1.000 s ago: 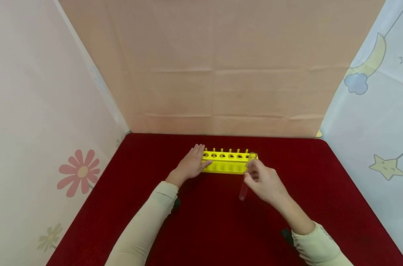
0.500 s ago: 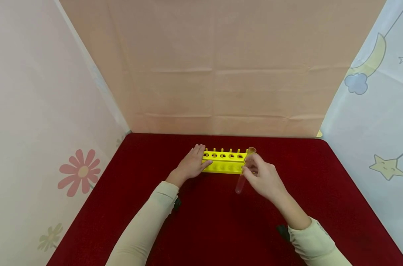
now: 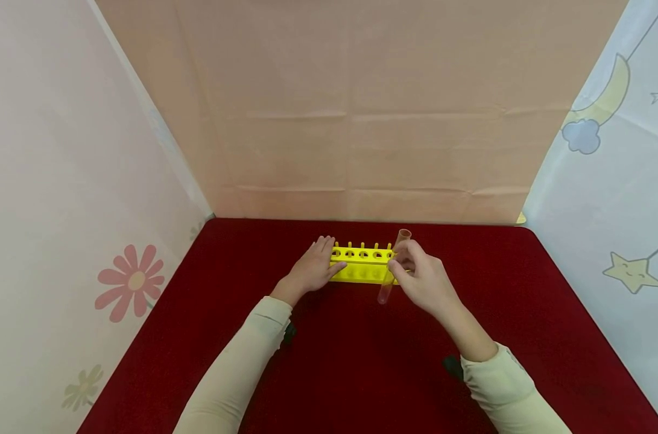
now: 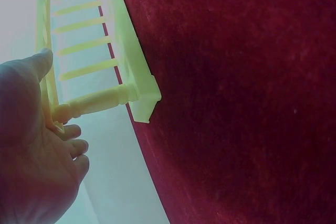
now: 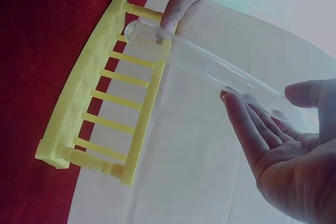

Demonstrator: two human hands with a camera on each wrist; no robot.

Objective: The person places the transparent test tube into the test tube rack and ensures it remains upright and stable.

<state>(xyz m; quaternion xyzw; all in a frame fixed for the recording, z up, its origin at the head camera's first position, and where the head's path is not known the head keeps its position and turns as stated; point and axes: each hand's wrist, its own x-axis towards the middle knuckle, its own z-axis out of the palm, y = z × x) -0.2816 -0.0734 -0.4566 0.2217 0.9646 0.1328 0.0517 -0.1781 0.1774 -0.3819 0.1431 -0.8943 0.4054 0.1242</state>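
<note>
A yellow test tube rack (image 3: 361,272) with a row of holes stands on the table. At its left end, my left hand (image 3: 310,265) holds the top plate, with the thumb in front and the fingers behind; the left wrist view shows this hand (image 4: 31,145) around that end. My right hand (image 3: 426,280) pinches a clear test tube (image 3: 385,289) between thumb and fingers near the rack's right end. The tube leans, rim up and away, its rounded bottom in front of the rack. In the right wrist view the tube (image 5: 205,64) looks empty and overlaps the rack.
Dark red cloth (image 3: 329,374) covers the table. A plain beige backdrop (image 3: 350,120) rises behind it. Patterned white panels stand on either side, the left panel (image 3: 63,181) with flowers and the right panel (image 3: 605,199) with a moon and stars.
My right hand has carried the test tube left and upward, so it now overlaps the right part of the rack. The left hand and the rack have stayed put.
</note>
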